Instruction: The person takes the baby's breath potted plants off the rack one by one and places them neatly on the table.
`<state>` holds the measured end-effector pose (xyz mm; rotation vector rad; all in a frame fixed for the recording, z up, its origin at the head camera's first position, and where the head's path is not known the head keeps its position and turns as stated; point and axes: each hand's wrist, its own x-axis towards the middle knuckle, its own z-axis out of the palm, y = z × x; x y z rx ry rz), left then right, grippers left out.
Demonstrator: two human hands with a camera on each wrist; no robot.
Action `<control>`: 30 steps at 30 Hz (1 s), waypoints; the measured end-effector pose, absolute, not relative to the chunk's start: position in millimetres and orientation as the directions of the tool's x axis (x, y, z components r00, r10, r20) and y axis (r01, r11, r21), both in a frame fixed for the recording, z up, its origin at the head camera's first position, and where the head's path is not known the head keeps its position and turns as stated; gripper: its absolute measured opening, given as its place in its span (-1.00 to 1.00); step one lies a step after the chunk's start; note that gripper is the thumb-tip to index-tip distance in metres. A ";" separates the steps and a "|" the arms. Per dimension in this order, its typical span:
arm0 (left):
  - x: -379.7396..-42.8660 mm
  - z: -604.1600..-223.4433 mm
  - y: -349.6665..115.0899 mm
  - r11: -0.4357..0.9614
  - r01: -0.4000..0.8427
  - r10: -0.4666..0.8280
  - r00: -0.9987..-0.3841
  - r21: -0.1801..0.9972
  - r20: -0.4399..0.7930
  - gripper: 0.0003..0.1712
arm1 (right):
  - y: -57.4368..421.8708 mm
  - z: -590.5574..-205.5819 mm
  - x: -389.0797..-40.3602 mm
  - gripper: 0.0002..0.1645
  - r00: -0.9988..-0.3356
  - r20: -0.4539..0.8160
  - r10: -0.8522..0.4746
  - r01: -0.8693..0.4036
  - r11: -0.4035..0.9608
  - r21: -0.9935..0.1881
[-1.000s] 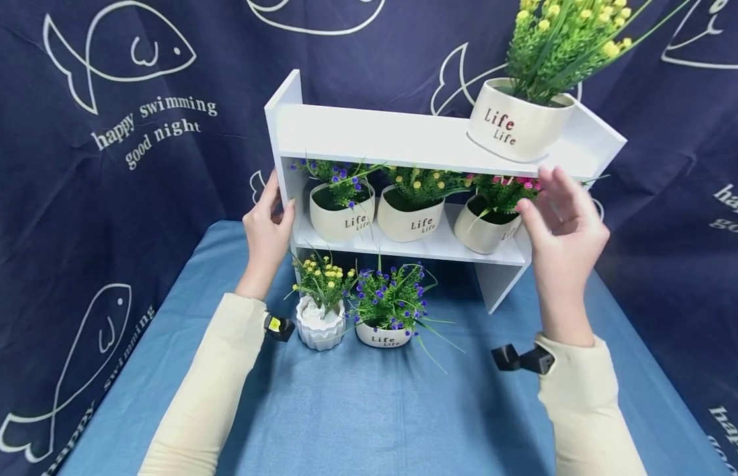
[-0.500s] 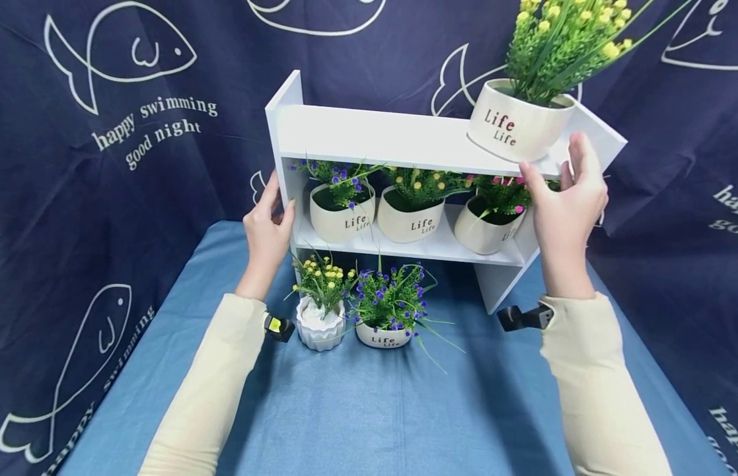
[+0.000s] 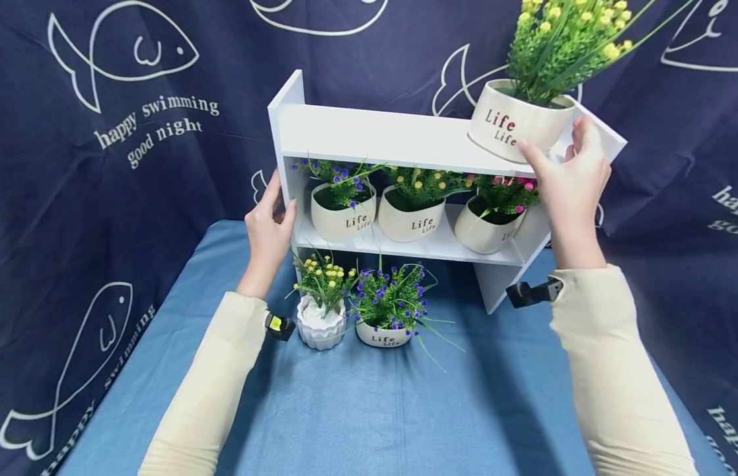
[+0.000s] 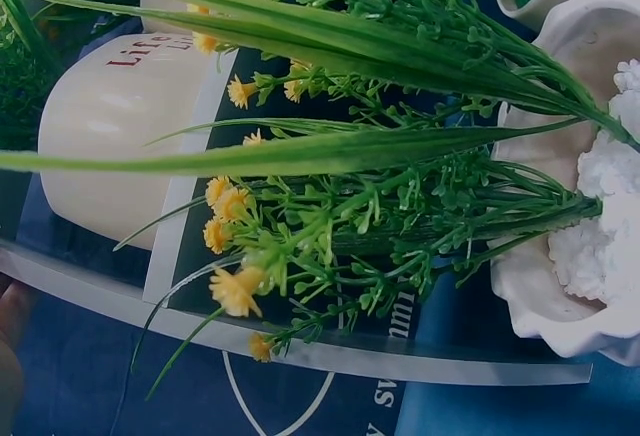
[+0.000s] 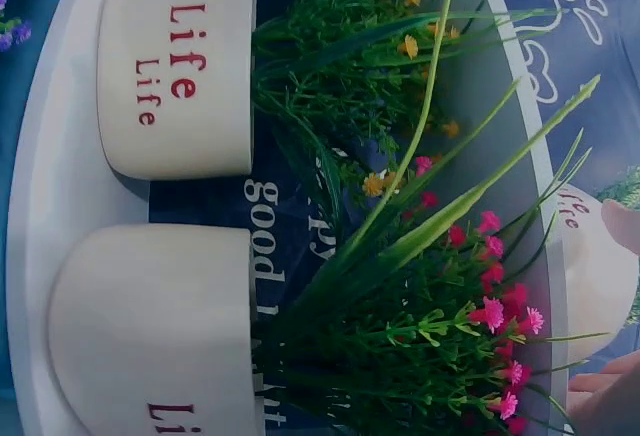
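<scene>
A white two-tier shelf (image 3: pixel 380 135) stands tilted in the view on a blue cloth. My left hand (image 3: pixel 269 221) holds its left side panel, thumb at the front edge and fingers along the outer face. Only a sliver of this hand (image 4: pixel 10 341) enters the left wrist view. On the top board at right stands a cream "Life" flowerpot (image 3: pixel 511 122) with yellow flowers. My right hand (image 3: pixel 573 172) grips this pot low on its right, the thumb on its front; the other fingers are partly hidden. The right wrist view catches the same pot (image 5: pixel 590 266) at its right edge.
On the middle board sit three "Life" pots with blue (image 3: pixel 343 215), yellow (image 3: pixel 411 218) and pink flowers (image 3: pixel 484 228). A fluted white pot (image 3: pixel 321 327) and a blue-flowered pot (image 3: pixel 382 335) stand below at left. A dark fish-print curtain (image 3: pixel 166 152) hangs behind.
My right hand has risen from in front of the pink-flowered pot to the top board's pot and now takes hold of it. The left hand and the pots have stayed in place.
</scene>
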<state>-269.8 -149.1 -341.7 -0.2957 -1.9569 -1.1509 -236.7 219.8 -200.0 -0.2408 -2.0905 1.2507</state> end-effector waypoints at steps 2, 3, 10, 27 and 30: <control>-270.6 -342.1 -149.2 0.559 0.563 -0.193 -0.626 0.609 0.755 -0.37 | 219.6 -197.8 -240.5 -0.04 -0.762 0.450 0.465 -0.162 0.536 -0.829; -271.1 -342.6 -149.3 0.560 0.564 -0.193 -0.624 0.607 0.757 -0.37 | 219.3 -196.7 -242.7 -0.06 -0.765 0.451 0.460 -0.167 0.534 -0.829; -271.5 -343.4 -149.6 0.547 0.578 -0.190 -0.618 0.605 0.763 -0.38 | 216.6 -187.3 -257.0 0.14 -0.792 0.409 0.453 -0.106 0.557 -0.824; -268.9 -341.2 -147.9 0.528 0.571 -0.205 -0.633 0.629 0.746 -0.38 | 219.2 -182.7 -259.6 -0.39 -0.743 0.431 0.512 -0.139 0.512 -0.848; -268.8 -341.8 -148.3 0.540 0.568 -0.200 -0.631 0.621 0.750 -0.38 | 220.2 -182.9 -256.8 -0.45 -0.742 0.441 0.505 -0.180 0.484 -0.856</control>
